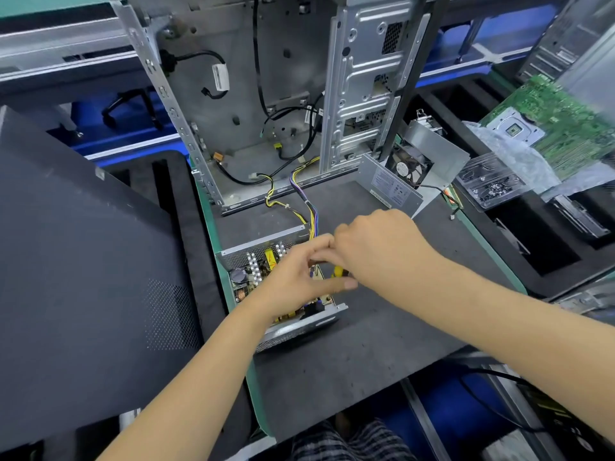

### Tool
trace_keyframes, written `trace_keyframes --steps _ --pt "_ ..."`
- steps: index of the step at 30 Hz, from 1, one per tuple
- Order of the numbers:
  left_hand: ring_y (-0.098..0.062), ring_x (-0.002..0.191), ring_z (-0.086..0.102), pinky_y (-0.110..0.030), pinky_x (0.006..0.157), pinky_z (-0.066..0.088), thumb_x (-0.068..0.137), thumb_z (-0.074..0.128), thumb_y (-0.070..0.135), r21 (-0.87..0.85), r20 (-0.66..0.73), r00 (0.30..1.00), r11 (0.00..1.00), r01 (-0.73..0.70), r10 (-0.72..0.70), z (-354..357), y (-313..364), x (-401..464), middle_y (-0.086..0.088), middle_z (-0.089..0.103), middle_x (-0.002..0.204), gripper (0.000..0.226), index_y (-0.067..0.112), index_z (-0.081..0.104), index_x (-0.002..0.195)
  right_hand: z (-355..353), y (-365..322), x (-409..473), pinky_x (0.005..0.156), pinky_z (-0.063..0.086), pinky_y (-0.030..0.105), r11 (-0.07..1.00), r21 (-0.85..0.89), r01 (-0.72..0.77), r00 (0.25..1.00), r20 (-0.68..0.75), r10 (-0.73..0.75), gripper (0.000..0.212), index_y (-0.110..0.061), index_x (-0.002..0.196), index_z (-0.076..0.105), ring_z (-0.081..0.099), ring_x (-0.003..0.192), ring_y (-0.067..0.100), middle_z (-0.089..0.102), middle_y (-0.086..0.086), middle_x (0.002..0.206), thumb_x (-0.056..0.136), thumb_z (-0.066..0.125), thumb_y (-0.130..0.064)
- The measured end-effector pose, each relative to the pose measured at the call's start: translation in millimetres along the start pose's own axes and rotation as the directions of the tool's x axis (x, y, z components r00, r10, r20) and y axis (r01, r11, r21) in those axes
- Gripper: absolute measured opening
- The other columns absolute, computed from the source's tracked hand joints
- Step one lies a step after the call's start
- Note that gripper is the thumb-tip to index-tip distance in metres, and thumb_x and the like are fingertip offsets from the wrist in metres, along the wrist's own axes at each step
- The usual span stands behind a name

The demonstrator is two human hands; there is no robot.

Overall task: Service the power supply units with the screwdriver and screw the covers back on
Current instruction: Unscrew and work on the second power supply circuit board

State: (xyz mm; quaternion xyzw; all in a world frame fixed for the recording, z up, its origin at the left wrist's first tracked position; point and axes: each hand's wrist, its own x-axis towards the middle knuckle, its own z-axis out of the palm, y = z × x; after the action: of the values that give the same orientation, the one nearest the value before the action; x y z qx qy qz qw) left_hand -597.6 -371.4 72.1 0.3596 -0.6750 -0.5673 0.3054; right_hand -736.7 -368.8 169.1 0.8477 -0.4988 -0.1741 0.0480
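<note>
An open power supply unit (253, 261) lies on the dark mat, its circuit board, capacitor and coils exposed. A yellow and purple wire bundle (312, 211) runs from it into the computer case. My right hand (379, 247) hovers over the unit's right side and grips a yellow-handled screwdriver (338, 271), mostly hidden under the fingers. My left hand (296, 277) sits above the board, its fingers bent toward my right hand and touching it. What the left fingers hold is hidden. The unit's removed cover (396, 188), with its fan (411, 168), lies behind.
An upright, gutted computer case (266, 94) stands at the back of the mat (382, 334). A dark side panel (83, 261) leans at the left. On the right are a green motherboard (559, 121) and a clear tray of screws (492, 188) on black foam.
</note>
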Motion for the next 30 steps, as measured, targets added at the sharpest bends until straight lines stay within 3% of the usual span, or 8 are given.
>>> trace_keyframes --steps 7,11,14,19,22,25,28,30 --pt "-0.018 0.088 0.056 -0.057 0.080 0.047 0.091 0.067 0.008 -0.050 0.034 0.996 0.996 0.079 -0.077 -15 -7 0 -0.010 0.067 0.106 0.018 0.008 0.070 0.109 1 12 -9 0.043 0.016 0.028 0.990 0.062 0.129 0.991 -0.029 -0.127 0.038 -0.019 0.116 0.032 0.051 0.070 0.024 0.022 -0.004 0.076 0.088 0.056 -0.009" --pt "0.000 0.081 0.060 -0.027 0.074 0.052 0.081 0.074 0.002 -0.131 0.138 0.988 0.988 0.081 -0.063 -13 2 1 0.018 0.068 0.081 0.039 0.033 0.061 0.102 -4 1 -1 0.045 0.013 0.026 0.995 -0.057 0.083 0.996 -0.038 -0.085 0.034 -0.019 0.095 0.056 0.061 0.080 0.026 0.049 -0.002 0.074 0.099 0.039 -0.048" --pt "-0.006 0.082 0.059 -0.035 0.075 0.057 0.072 0.078 0.019 -0.099 0.034 0.997 0.992 0.074 -0.071 -8 2 5 0.012 0.066 0.087 0.017 0.024 0.069 0.085 -10 -2 2 0.047 0.014 0.025 0.999 -0.049 -0.020 1.000 -0.007 0.019 0.056 -0.017 0.066 0.045 0.047 0.067 0.022 0.040 -0.001 0.063 0.091 0.033 -0.066" --pt "-0.023 0.088 0.060 -0.054 0.075 0.048 0.084 0.070 0.026 -0.087 0.082 0.991 0.990 0.115 -0.108 -18 -4 3 0.007 0.072 0.094 0.014 0.038 0.075 0.092 -5 7 -4 0.045 0.018 0.027 0.982 0.107 0.158 0.984 0.062 -0.166 0.042 -0.016 0.124 0.039 0.042 0.064 0.018 0.024 -0.003 0.076 0.086 0.054 -0.006" --pt "-0.004 0.090 0.062 -0.020 0.081 0.049 0.087 0.069 0.002 -0.154 0.181 0.978 0.980 0.127 -0.099 -16 -5 -1 0.017 0.068 0.090 0.036 0.031 0.064 0.108 -4 2 0 0.046 0.020 0.027 0.993 -0.003 0.115 0.993 0.041 -0.115 0.005 -0.012 0.092 0.047 0.056 0.080 0.026 0.046 0.001 0.078 0.095 0.047 -0.016" --pt "-0.007 0.091 0.064 -0.021 0.090 0.050 0.078 0.077 -0.004 -0.087 0.072 0.992 0.990 0.112 -0.106 -9 -6 1 0.009 0.074 0.087 0.033 0.015 0.063 0.100 -2 -3 7 0.045 0.015 0.024 0.990 -0.137 0.011 1.000 -0.020 -0.014 0.046 -0.018 0.061 0.028 0.041 0.058 0.021 0.030 -0.003 0.058 0.097 0.049 -0.036" --pt "-0.023 0.094 0.062 -0.045 0.092 0.053 0.081 0.075 0.000 -0.029 0.025 0.997 0.997 0.077 -0.076 -8 -3 5 -0.013 0.068 0.099 0.017 0.013 0.071 0.092 2 -1 5 0.048 0.019 0.024 0.999 -0.033 -0.010 1.000 0.004 0.010 0.036 -0.015 0.071 0.042 0.057 0.071 0.023 0.038 -0.002 0.067 0.094 0.055 -0.040" --pt "-0.007 0.093 0.064 -0.027 0.086 0.052 0.085 0.071 0.005 -0.031 0.093 0.994 0.998 0.061 -0.058 -13 -2 7 0.002 0.073 0.097 0.014 0.016 0.073 0.094 3 4 -1 0.046 0.022 0.026 0.995 0.068 0.070 0.997 0.026 -0.072 0.020 -0.015 0.105 0.045 0.057 0.070 0.023 0.035 0.000 0.083 0.091 0.057 -0.022"
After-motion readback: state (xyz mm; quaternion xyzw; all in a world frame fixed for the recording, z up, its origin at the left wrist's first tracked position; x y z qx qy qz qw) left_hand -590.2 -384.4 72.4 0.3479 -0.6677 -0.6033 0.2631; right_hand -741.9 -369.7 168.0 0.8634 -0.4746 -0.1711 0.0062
